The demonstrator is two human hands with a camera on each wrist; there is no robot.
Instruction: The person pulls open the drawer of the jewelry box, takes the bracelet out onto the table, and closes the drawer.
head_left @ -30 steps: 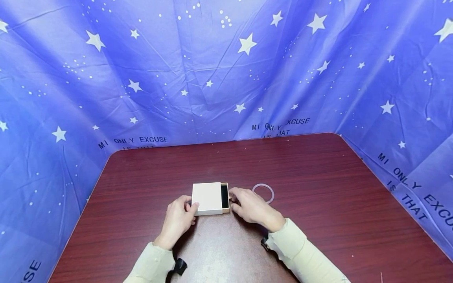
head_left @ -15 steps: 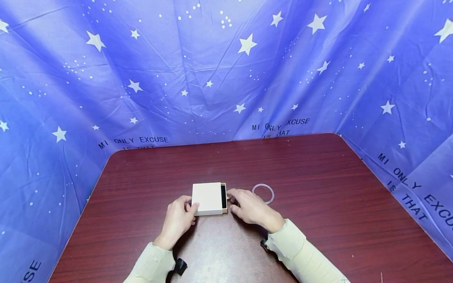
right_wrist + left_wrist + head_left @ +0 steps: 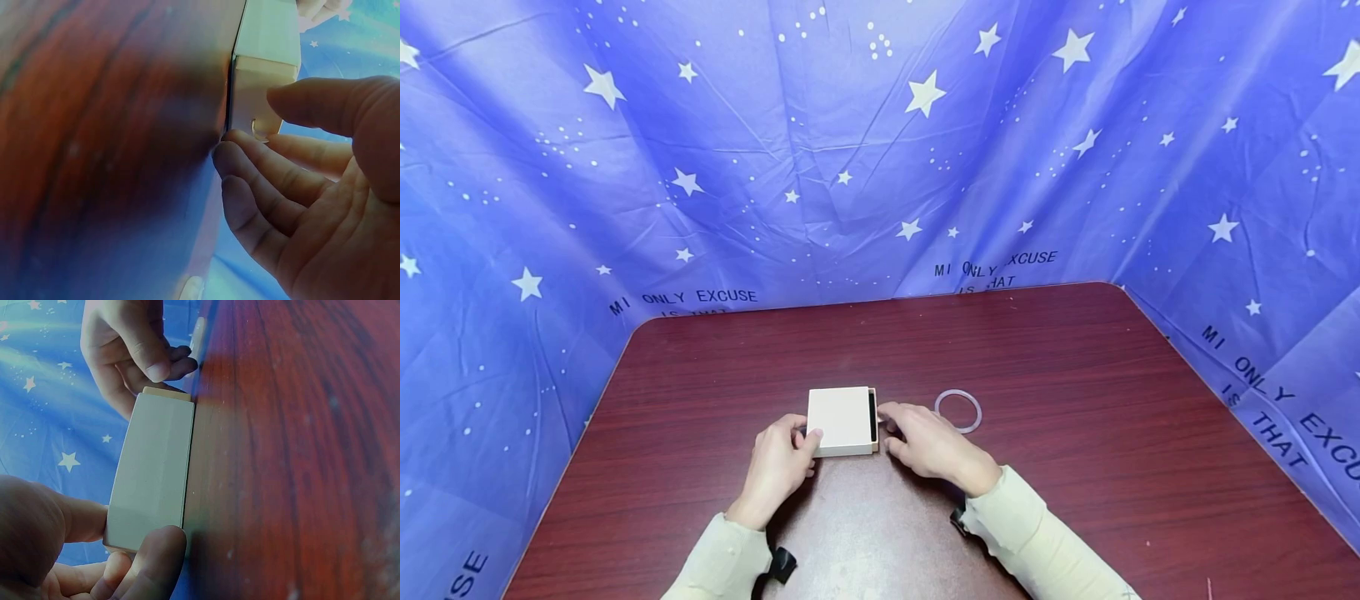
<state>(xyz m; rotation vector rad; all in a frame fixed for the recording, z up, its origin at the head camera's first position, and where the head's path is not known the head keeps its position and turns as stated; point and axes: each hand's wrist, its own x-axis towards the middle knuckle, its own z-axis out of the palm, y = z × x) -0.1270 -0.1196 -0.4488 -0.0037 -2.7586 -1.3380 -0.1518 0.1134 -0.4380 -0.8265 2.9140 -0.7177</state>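
Two hands meet at a small white box (image 3: 842, 421) on a dark red wooden bench (image 3: 1075, 467), walled round by blue star-printed cloth (image 3: 880, 150); a clear ring (image 3: 958, 411) lies just right of them. From the left wrist, the left hand (image 3: 75, 550) pinches the box's near end between thumb and fingers. From the right wrist, the right hand (image 3: 325, 206), fingers loosely spread, has its fingertips against the tan drawer end (image 3: 262, 100).

Cream long sleeves (image 3: 1022, 525); black wrist straps (image 3: 781, 564) on both arms.
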